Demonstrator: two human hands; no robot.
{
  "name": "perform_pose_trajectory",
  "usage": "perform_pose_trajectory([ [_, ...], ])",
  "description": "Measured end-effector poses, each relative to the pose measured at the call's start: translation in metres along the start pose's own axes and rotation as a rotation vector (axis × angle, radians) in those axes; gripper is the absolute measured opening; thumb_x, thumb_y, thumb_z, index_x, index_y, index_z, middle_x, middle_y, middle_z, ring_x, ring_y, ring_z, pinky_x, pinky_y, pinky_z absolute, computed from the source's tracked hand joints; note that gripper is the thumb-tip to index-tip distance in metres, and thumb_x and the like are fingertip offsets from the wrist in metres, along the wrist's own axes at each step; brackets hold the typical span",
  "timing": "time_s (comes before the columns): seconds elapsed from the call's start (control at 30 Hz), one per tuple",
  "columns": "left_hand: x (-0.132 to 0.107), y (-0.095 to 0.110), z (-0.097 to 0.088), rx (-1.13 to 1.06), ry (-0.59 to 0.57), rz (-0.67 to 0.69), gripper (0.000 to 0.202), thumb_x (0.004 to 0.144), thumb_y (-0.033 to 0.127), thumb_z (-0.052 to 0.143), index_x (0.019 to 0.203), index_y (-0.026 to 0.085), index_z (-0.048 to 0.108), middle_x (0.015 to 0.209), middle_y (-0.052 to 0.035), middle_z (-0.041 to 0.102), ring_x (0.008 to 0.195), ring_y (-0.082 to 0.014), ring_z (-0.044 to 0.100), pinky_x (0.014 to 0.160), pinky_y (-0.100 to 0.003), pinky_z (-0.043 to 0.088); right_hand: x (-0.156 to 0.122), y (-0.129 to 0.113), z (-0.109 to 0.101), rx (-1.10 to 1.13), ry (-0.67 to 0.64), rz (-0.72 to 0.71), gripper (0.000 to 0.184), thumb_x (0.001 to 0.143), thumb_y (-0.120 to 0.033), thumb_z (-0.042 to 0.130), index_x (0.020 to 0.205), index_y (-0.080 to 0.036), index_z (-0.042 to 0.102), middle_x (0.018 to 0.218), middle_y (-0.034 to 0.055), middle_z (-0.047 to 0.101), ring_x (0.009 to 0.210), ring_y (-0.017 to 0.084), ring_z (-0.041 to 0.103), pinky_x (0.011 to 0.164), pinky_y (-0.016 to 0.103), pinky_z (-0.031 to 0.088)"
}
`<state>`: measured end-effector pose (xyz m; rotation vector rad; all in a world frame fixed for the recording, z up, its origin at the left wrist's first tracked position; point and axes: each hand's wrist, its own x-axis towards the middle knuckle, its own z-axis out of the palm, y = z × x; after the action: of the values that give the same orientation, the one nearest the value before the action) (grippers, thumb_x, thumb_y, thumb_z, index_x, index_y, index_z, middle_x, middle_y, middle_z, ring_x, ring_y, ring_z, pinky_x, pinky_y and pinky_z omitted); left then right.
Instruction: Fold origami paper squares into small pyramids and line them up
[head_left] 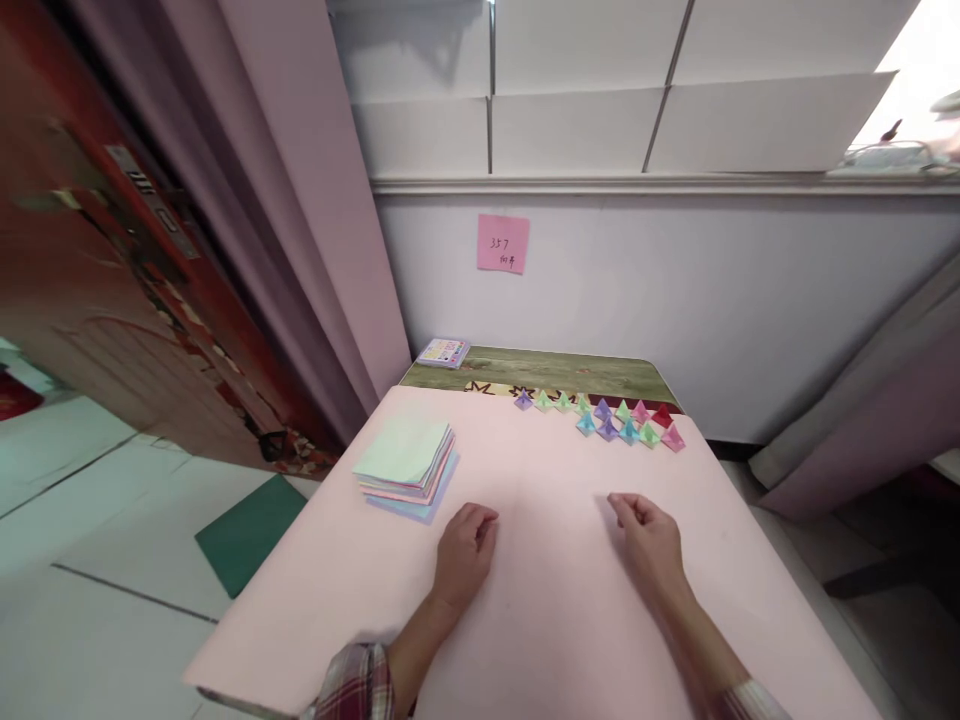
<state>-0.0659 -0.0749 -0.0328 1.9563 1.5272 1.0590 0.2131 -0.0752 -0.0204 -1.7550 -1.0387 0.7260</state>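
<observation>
- Overall, pale wall [600, 280] behind the pink-covered table [547, 610].
- Red door [142, 360], left of the table.
- Paper stack [405, 450], on table's left side.
- Left hand [465, 550], right hand [652, 540]: over table, fingers curled closed.
- Folded papers [608, 430], table's far right.

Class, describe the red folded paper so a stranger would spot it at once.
Start with the pink-covered table by the pale wall. Towards its far right corner, small folded papers stand in two rows; go to the right end of the back row. The red folded paper there is the only red one among purple, green, blue and pink neighbours.
</observation>
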Motion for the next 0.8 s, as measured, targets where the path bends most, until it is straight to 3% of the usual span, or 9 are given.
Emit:
perform_pose_trajectory([
  [0.1, -0.005, 0.003, 0.002, -0.016, 0.019, 0.023, 0.014, 0.086, 0.021, 0.049, 0.093, 0.022, 0.062, 0.091, -0.0043, 0.061, 0.079, -0.0165, 0.06, 0.071, -0.03, 0.051, -0.022, 0.01, 0.004, -0.028, -0.005, -0.058, 0.044, 0.075, -0.058, 0.058, 0.082, -0.017, 0.071, 0.064, 0.003, 0.066, 0.062, 0.019, 0.059, 0.059, 0.026, 0.046],
  [0.27, -0.005, 0.014, -0.007, 0.087, 0.148, 0.183, 0.012, 0.087, 0.019, 0.051, 0.09, 0.022, 0.063, 0.102, -0.0079, 0.061, 0.101, -0.0206, 0.058, 0.089, -0.037, 0.049, -0.027, 0.011, 0.005, -0.125, -0.043, -0.097, 0.04, 0.076, -0.056, 0.057, 0.083, -0.019, 0.072, 0.065, 0.0021, 0.069, 0.062, 0.019, 0.062, 0.059, 0.025, 0.048],
  [0.4, 0.011, 0.01, -0.045, 0.23, 0.346, 0.17, 0.012, 0.087, 0.022, 0.053, 0.091, 0.023, 0.064, 0.104, -0.0081, 0.062, 0.103, -0.0226, 0.057, 0.094, -0.041, 0.046, -0.028, 0.012, 0.003, -0.13, -0.028, -0.108, 0.042, 0.075, -0.057, 0.058, 0.084, -0.019, 0.073, 0.067, 0.0029, 0.071, 0.062, 0.019, 0.063, 0.058, 0.024, 0.049],
  [0.5, 0.023, -0.005, -0.08, 0.296, 0.419, 0.11, 0.013, 0.087, 0.024, 0.052, 0.092, 0.022, 0.065, 0.104, -0.008, 0.063, 0.103, -0.0227, 0.057, 0.093, -0.04, 0.046, -0.029, 0.012, 0.002, -0.149, -0.015, -0.084, 0.042, 0.073, -0.057, 0.058, 0.084, -0.019, 0.073, 0.065, 0.0019, 0.07, 0.061, 0.019, 0.062, 0.056, 0.024, 0.048],
  [0.63, 0.028, -0.028, -0.106, 0.394, 0.373, 0.044, 0.015, 0.085, 0.025, 0.056, 0.094, 0.02, 0.066, 0.106, -0.0093, 0.062, 0.104, -0.0251, 0.056, 0.093, -0.041, 0.045, -0.031, 0.012, 0.001, -0.173, -0.037, -0.05, 0.04, 0.074, -0.056, 0.058, 0.085, -0.021, 0.073, 0.065, 0.0007, 0.069, 0.063, 0.019, 0.063, 0.057, 0.024, 0.048],
  [0.8, 0.026, -0.04, -0.101, 0.477, 0.316, 0.023, 0.018, 0.082, 0.024, 0.059, 0.098, 0.023, 0.067, 0.105, -0.0079, 0.066, 0.101, -0.0263, 0.058, 0.092, -0.043, 0.042, -0.031, 0.012, 0.0, -0.184, -0.05, -0.086, 0.039, 0.075, -0.057, 0.058, 0.085, -0.022, 0.073, 0.066, 0.0011, 0.07, 0.063, 0.021, 0.064, 0.058, 0.026, 0.049],
])
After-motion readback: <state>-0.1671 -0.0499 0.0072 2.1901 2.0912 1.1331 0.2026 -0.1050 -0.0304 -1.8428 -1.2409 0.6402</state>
